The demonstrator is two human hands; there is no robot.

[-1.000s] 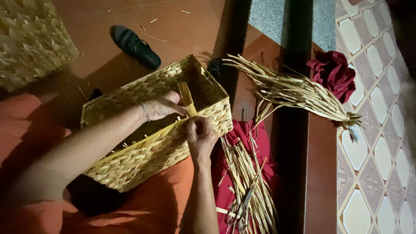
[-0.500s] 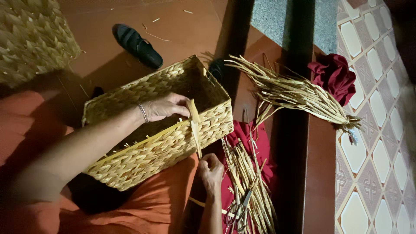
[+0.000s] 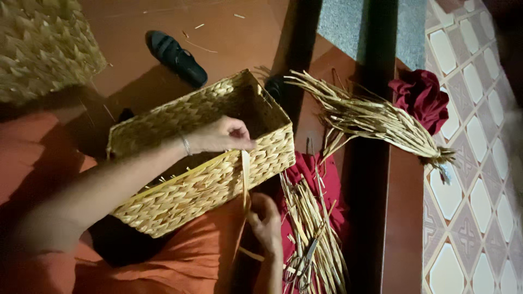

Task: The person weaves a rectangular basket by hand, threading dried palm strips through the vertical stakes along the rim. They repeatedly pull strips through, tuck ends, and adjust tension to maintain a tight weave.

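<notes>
Right hand (image 3: 267, 220) grips strip (image 3: 245, 174), lower end hidden; left hand (image 3: 223, 135) pinches top.

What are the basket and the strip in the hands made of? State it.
Basket: thick plaited plant fibre, likely dried grass or seagrass, matt tan with a chunky braid pattern. Strip: a flat, pale yellow band, perhaps dried leaf or split cane; the look leaves it open.

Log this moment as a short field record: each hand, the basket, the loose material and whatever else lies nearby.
left hand: on rim of rectangular woven straw basket, pinching flat yellow straw strip
right hand: below basket, holding strip's lower part
basket: tilted on lap
loose straw strands: on red cloth, right of basket
metal scissors: on strands
tied straw bundle: floor
dark sandal: floor
</notes>
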